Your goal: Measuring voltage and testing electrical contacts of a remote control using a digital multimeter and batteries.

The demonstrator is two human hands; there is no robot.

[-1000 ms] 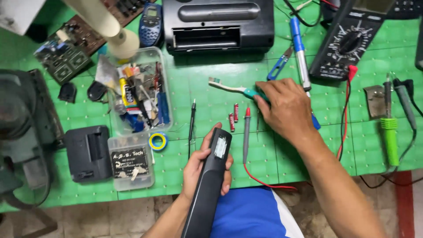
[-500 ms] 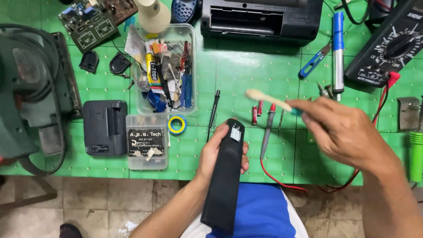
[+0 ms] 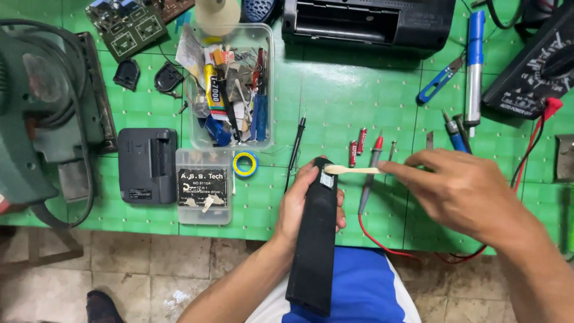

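Observation:
My left hand (image 3: pixel 299 206) grips a long black remote-shaped device (image 3: pixel 315 239) from below, its top end over the green table's (image 3: pixel 347 101) front edge. My right hand (image 3: pixel 463 191) holds a cream toothbrush (image 3: pixel 353 170) by its handle. The brush head rests on the top end of the black device, near a small pale label. Two small red batteries (image 3: pixel 357 146) and a red-tipped meter probe (image 3: pixel 371 170) lie on the table just behind the brush.
A clear tub of small tools (image 3: pixel 230 90) and a clear screwdriver-bit box (image 3: pixel 202 188) sit left of centre, beside a black battery pack (image 3: pixel 147 164) and a yellow-blue tape roll (image 3: pixel 245 164). A green power tool (image 3: pixel 42 107) fills the left. A black radio (image 3: pixel 368 24), blue snips (image 3: pixel 439 81) and a multimeter (image 3: pixel 532 66) lie at the back.
My right hand has brought the toothbrush from the table's middle down to the top of the black device. The view has shifted, so the table's contents appear further right and lower.

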